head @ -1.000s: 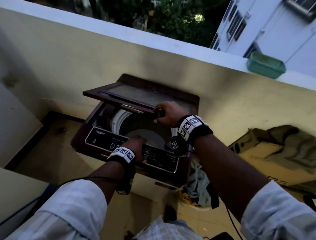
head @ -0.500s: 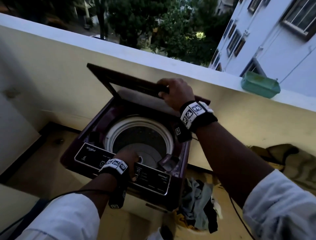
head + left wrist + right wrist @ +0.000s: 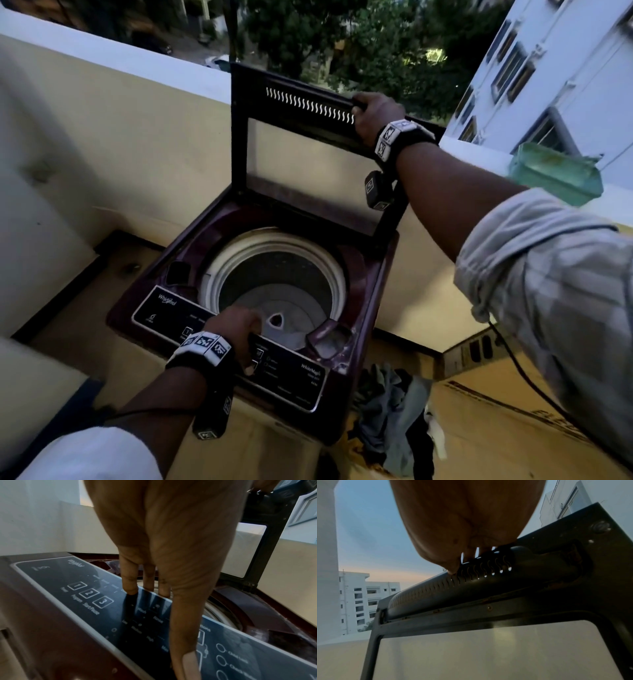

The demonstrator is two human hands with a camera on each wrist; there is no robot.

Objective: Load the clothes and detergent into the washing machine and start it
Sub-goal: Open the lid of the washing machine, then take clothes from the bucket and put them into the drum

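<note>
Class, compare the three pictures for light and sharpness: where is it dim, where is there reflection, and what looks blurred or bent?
Head view: dusk-dim, straight wall edges bowed by the wide lens, clothes pile murky. Left wrist view: glossy control panel mirrors the left hand's fingers. Right wrist view: lid dark against bright sky, right hand close and soft.

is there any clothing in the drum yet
No: in the head view the drum shows only its bare floor, while the clothes lie in a heap on the floor beside the washing machine.
</note>
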